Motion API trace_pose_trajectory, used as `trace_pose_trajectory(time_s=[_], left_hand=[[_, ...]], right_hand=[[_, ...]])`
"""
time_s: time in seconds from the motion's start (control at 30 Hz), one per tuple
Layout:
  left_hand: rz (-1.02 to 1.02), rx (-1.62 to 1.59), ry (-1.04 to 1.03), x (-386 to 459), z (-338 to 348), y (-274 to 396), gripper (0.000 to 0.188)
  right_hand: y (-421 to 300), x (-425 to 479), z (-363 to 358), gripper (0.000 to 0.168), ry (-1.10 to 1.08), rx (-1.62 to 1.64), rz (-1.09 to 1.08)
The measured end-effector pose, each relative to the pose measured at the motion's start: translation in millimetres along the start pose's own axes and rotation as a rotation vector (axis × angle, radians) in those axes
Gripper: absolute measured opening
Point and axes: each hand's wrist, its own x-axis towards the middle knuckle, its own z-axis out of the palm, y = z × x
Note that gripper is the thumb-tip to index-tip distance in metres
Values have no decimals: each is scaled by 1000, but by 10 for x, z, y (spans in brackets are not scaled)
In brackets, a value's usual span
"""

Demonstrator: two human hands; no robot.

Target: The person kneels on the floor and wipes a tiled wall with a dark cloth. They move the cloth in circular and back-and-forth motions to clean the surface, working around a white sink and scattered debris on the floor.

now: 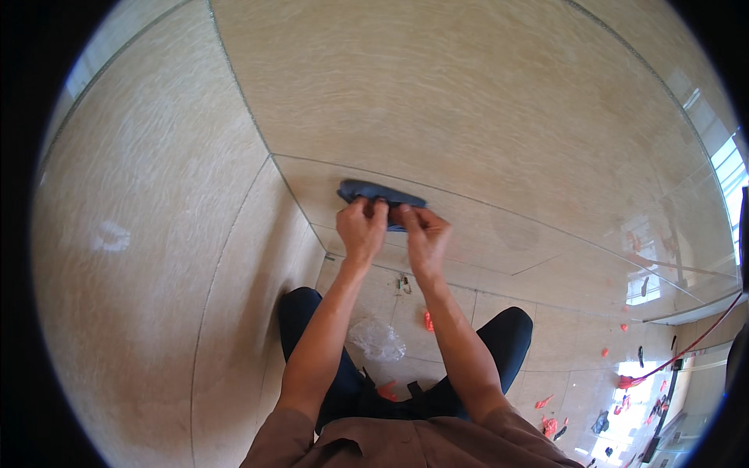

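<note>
A folded dark blue cloth-like item is held out in front of me, close to the beige tiled wall. My left hand pinches its lower edge left of the middle. Just to the right, my right hand grips the same edge with thumb and fingers. The two hands almost meet. Part of the item hangs below, between my hands, and my fingers hide some of it. Its exact kind is hard to tell because of blur.
Tiled walls meet in a corner ahead on the left. On the floor between my knees lie a clear plastic bag, a red scrap and small debris. Several red and dark scraps litter the floor at right, near a red-handled pole.
</note>
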Motion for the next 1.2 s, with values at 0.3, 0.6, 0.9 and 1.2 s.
trace_pose_trajectory(time_s=[0.3,0.6,0.9,1.2], left_hand=[[335,162,-73,-214,270,297,26],[63,-91,107,280,-265,405,22],[-53,152,12,51,-211,-388,22],[171,17,182,648,-714,418,16]], right_hand=[[280,-106,-335,20,154,113,-2],[-193,45,374,22,-15,141,0],[789,-158,369,22,20,61,148],[-331,22,1043,23,-58,232,-9]])
